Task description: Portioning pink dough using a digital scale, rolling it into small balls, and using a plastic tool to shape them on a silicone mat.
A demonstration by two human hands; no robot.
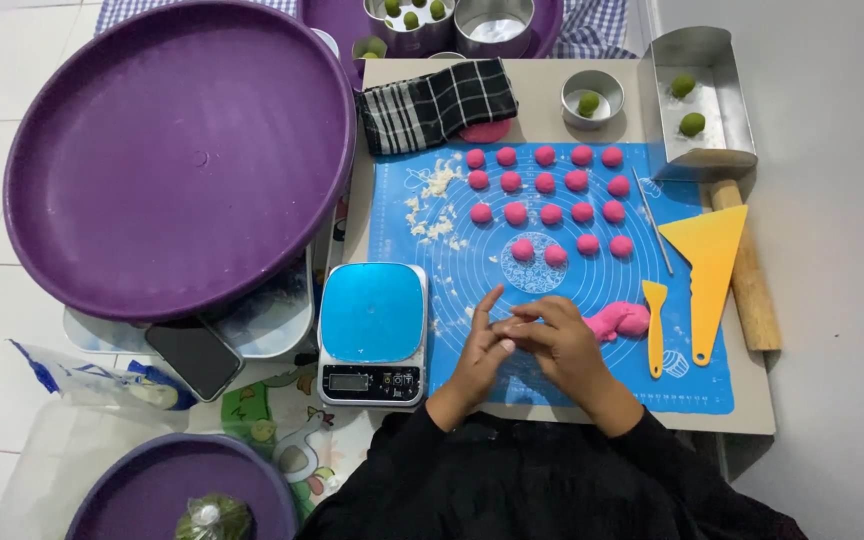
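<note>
My left hand and my right hand press together, palm against palm, over the near part of a blue baking mat. Whatever sits between the palms is hidden. A lump of pink dough lies on the mat just right of my right hand. Several small pink dough balls stand in rows across the far half of the mat. Crumbs of pale dough are scattered at the mat's left side.
A blue-topped kitchen scale stands left of the mat. Yellow scrapers, a small yellow spatula, a wooden rolling pin and a thin stick lie right. A large purple tray, checked cloth, metal tins with green balls and a phone surround.
</note>
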